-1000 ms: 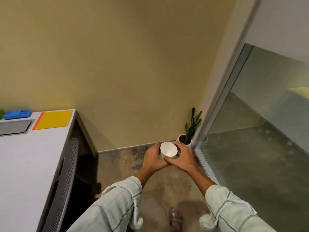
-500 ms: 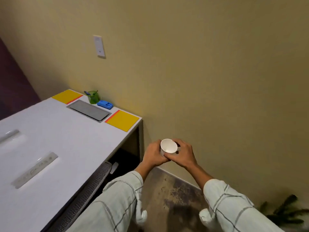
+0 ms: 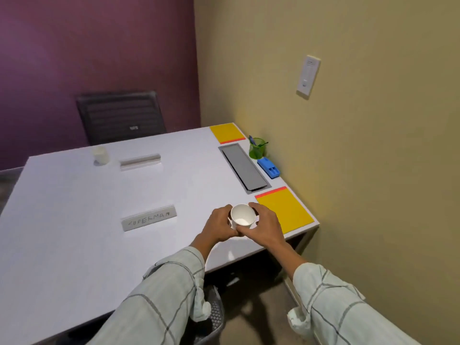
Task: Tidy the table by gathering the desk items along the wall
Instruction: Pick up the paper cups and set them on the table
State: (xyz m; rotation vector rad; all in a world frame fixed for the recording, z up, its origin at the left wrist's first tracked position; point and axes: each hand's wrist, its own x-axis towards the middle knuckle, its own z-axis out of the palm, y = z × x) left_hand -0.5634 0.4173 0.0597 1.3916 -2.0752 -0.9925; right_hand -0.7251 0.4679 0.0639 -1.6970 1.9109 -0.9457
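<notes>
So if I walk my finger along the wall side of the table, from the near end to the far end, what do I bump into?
Near yellow notepad → blue plastic stapler-like block → green mesh pen cup → far yellow notepad.

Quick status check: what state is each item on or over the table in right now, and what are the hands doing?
Held cup: upright, empty, gripped in both hands over the table.
Left hand: closed on the held cup.
Right hand: closed on the held cup.
Far cup: upright, standing alone.
Near nameplate: standing, lettering facing the camera.
Far nameplate: standing mid-table.
Green holder: upright by the wall, pens inside.
</notes>
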